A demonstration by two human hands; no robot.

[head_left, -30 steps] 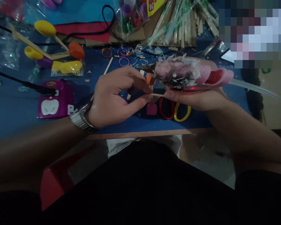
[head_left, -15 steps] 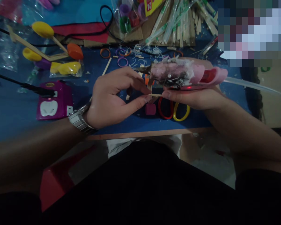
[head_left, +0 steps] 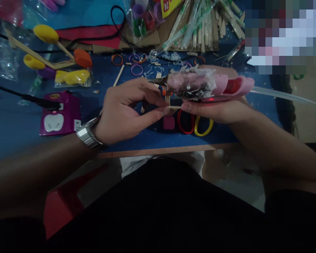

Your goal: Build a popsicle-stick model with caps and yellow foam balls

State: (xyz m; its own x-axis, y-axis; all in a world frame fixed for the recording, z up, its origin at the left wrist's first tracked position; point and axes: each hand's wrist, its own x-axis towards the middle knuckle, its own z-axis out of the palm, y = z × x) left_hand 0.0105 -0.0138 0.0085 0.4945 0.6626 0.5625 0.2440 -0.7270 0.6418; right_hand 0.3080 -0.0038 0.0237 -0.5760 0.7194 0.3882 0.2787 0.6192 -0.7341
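My left hand, with a metal watch at its wrist, pinches one end of a thin wooden stick. The stick's other end meets the thumb of my right hand. In that same right hand lies a pink hot glue gun, its nozzle pointing left above my left fingers and a clear glue stick trailing out of its back. The right hand's other fingers are hidden behind the gun. Below the stick are a magenta block and scissors with red and yellow handles.
A purple power box with a black cable stands at left. Behind it lies a stick frame with yellow and orange pieces. Wrapped wooden sticks, coloured rings and white glue shreds are farther back. The table edge runs close to me.
Both hands keep nearly the same hold on the stick and the glue gun. The whole view has shifted very slightly.
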